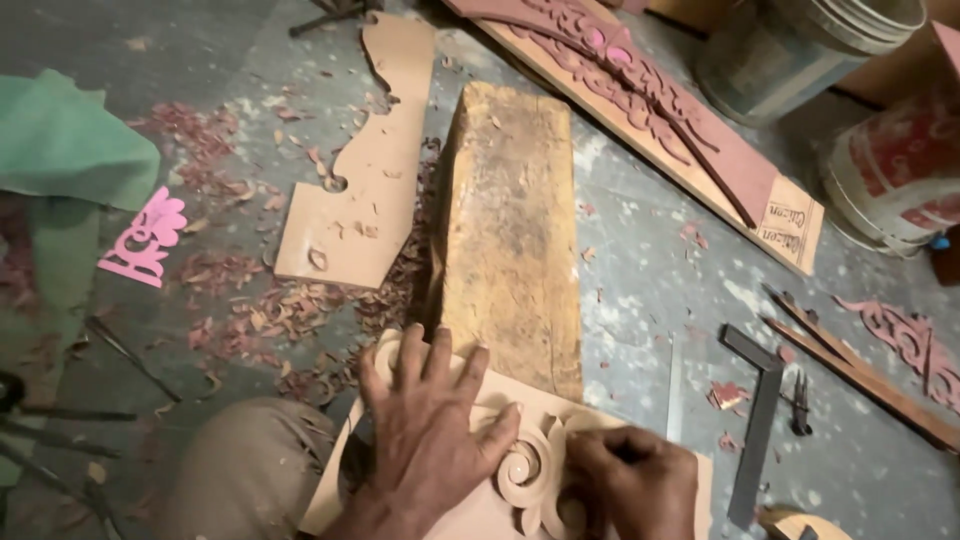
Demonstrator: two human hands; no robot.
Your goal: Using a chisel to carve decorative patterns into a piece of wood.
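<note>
A pale wooden panel carved with scroll ornament (530,470) lies at the bottom centre, its far end resting against a thick worn wooden block (512,235). My left hand (430,430) lies flat on the panel, fingers spread, pressing it down. My right hand (630,475) is closed in a fist beside the spiral scroll; what it grips is hidden inside the fingers. My knee in tan trousers (250,465) is at the lower left.
A cut-out board (360,190) lies left of the block amid wood shavings. A long carved reddish board (640,90) runs along the upper right, near two buckets (800,45). A metal try square (755,420), small tools and carved strips (900,345) lie right. Green cloth (70,140) sits left.
</note>
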